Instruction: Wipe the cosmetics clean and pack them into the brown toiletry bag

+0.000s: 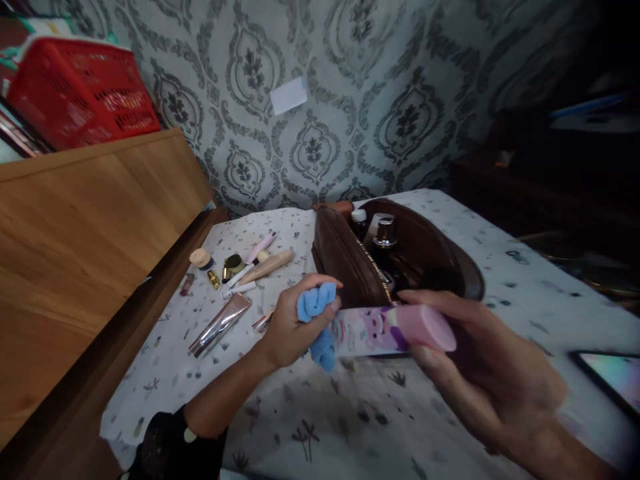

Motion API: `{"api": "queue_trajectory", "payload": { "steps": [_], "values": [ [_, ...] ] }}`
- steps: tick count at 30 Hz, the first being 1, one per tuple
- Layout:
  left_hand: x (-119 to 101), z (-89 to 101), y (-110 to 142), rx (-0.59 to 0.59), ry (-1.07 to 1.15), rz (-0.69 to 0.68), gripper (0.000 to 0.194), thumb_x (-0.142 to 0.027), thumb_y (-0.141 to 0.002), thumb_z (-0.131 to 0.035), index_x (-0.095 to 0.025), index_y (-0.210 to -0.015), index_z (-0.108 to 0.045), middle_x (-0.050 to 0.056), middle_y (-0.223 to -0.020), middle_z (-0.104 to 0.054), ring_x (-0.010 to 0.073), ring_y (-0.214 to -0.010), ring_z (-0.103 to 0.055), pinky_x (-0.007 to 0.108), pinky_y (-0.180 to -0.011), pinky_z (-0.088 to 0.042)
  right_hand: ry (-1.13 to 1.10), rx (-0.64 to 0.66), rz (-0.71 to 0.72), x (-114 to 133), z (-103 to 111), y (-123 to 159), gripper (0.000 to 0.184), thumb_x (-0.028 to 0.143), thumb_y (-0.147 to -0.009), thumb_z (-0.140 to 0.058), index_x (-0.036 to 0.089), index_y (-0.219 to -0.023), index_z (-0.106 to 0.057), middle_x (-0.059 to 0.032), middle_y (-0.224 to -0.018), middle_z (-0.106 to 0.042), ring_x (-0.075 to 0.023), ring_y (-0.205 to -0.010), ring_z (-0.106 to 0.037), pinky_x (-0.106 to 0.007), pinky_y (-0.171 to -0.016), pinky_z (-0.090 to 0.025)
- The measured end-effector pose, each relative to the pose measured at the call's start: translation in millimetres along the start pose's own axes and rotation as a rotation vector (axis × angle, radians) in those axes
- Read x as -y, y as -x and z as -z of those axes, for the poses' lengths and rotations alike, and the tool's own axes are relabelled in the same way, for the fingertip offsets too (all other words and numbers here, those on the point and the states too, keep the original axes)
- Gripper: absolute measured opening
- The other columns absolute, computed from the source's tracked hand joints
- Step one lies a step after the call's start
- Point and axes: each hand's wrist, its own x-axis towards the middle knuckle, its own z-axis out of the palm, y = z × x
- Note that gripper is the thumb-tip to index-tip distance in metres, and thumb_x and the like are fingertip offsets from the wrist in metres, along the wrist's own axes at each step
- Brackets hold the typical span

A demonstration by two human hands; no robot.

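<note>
The right hand (pixel 490 363) pinches the pink cap end of one pink and white tube (pixel 367 330), and the left hand (pixel 290 327) squeezes one blue cloth (pixel 316 303) at its other end. The tube lies between the two hands, its long way going from left to right, with neither hand nearer, by the near side of one brown bag (pixel 345 260). One shiny tube (pixel 220 325) lies to the left.

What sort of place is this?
Likely a room at home, perhaps a bedroom: patterned wallpaper, a printed cloth strewn with what look like cosmetics, and a red basket.
</note>
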Motion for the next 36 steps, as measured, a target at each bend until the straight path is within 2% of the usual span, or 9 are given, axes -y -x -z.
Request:
{"api": "queue_trajectory", "payload": {
  "steps": [3, 6, 13, 16, 18, 21, 25, 32, 36],
  "values": [
    [-3.0, -4.6, -6.1, 0.055, -0.088, -0.151, 0.025, -0.025, -0.095, -0.057, -0.018, -0.117, -0.065, 0.008, -0.114, -0.071, 0.0202, -0.103, -0.067, 0.031, -0.09, -0.053, -0.032, -0.128, -0.057, -3.6, 13.9, -12.7, 0.025, 0.032, -0.095, -0.06, 0.027, -0.12, -0.062, -0.0037, -0.095, -0.071, -0.018, -0.07, -0.066, -0.029, -0.055, -0.05],
    [-3.8, -8.4, -10.7, 0.176, -0.228, -0.258, 0.036, -0.022, -0.095, -0.053, -0.019, -0.13, -0.061, 0.011, -0.123, -0.069, 0.0235, -0.113, -0.066, 0.035, -0.094, -0.055, -0.064, -0.225, -0.111, -11.6, 24.9, -19.8, 0.024, 0.031, -0.093, -0.063, 0.027, -0.116, -0.066, -0.0017, -0.092, -0.069, -0.0162, -0.067, -0.063, -0.03, -0.056, -0.049],
    [-14.5, -12.1, -16.6, 0.361, -0.693, -0.306, 0.063, -0.013, -0.087, -0.046, -0.024, -0.149, -0.042, 0.007, -0.1, -0.071, 0.0189, -0.075, -0.067, 0.029, -0.062, -0.055, -0.08, -0.353, -0.151, -28.7, 45.6, -33.7, 0.018, 0.031, -0.092, -0.064, 0.021, -0.106, -0.07, -0.0003, -0.077, -0.065, -0.0128, -0.055, -0.055, -0.029, -0.047, -0.041],
    [-20.9, -13.3, -18.0, 0.365, -0.852, -0.33, 0.073, -0.007, -0.077, -0.048, -0.023, -0.147, -0.043, 0.007, -0.104, -0.072, 0.0207, -0.075, -0.068, 0.029, -0.057, -0.053, -0.084, -0.377, -0.168, -34.2, 51.2, -45.5, 0.017, 0.031, -0.093, -0.063, 0.019, -0.105, -0.068, 0.0003, -0.074, -0.064, -0.0121, -0.053, -0.055, -0.027, -0.046, -0.042],
    [-22.8, -14.1, -17.7, 0.356, -0.912, -0.369, 0.072, -0.007, -0.073, -0.048, -0.022, -0.143, -0.046, 0.008, -0.106, -0.072, 0.0225, -0.077, -0.069, 0.03, -0.056, -0.053, -0.029, -0.283, -0.157, -37.8, 54.5, -54.0, 0.019, 0.032, -0.093, -0.064, 0.019, -0.106, -0.066, -0.0013, -0.08, -0.067, -0.0133, -0.06, -0.06, -0.027, -0.051, -0.046],
    [-21.6, -14.4, -15.1, 0.335, -0.94, -0.41, 0.067, -0.007, -0.072, -0.047, -0.021, -0.138, -0.05, 0.007, -0.102, -0.073, 0.0231, -0.075, -0.07, 0.031, -0.054, -0.054, 0.115, -0.011, -0.068, -44.2, 57.8, -64.2, 0.021, 0.035, -0.094, -0.062, 0.019, -0.107, -0.064, -0.0042, -0.089, -0.068, -0.016, -0.071, -0.062, -0.028, -0.059, -0.048],
    [-14.5, -13.6, -9.6, 0.28, -0.911, -0.441, 0.069, -0.006, -0.071, -0.043, -0.021, -0.138, -0.048, 0.006, -0.097, -0.072, 0.0224, -0.075, -0.07, 0.033, -0.059, -0.057, 0.225, 0.302, 0.058, -56.5, 54.7, -69.8, 0.023, 0.038, -0.098, -0.054, 0.018, -0.105, -0.064, -0.0054, -0.086, -0.063, -0.0168, -0.069, -0.058, -0.029, -0.06, -0.047],
    [-0.8, -14.9, -7.4, 0.229, -0.803, -0.488, 0.067, -0.007, -0.076, -0.039, -0.02, -0.142, -0.043, 0.003, -0.085, -0.068, 0.019, -0.067, -0.066, 0.028, -0.053, -0.054, 0.321, 0.526, 0.147, -71.4, 45.7, -75.0, 0.027, 0.034, -0.103, -0.045, 0.015, -0.111, -0.062, -0.0088, -0.093, -0.064, -0.0182, -0.077, -0.061, -0.028, -0.064, -0.045],
    [-0.9, -12.3, -9.4, 0.288, -0.781, -0.493, 0.059, -0.012, -0.084, -0.039, -0.019, -0.143, -0.041, 0.003, -0.083, -0.068, 0.0176, -0.065, -0.066, 0.026, -0.052, -0.053, 0.389, 0.647, 0.19, -69.6, 43.4, -84.4, 0.029, 0.033, -0.104, -0.042, 0.016, -0.105, -0.064, -0.0086, -0.089, -0.065, -0.0188, -0.075, -0.059, -0.029, -0.063, -0.042]
  ]
}}
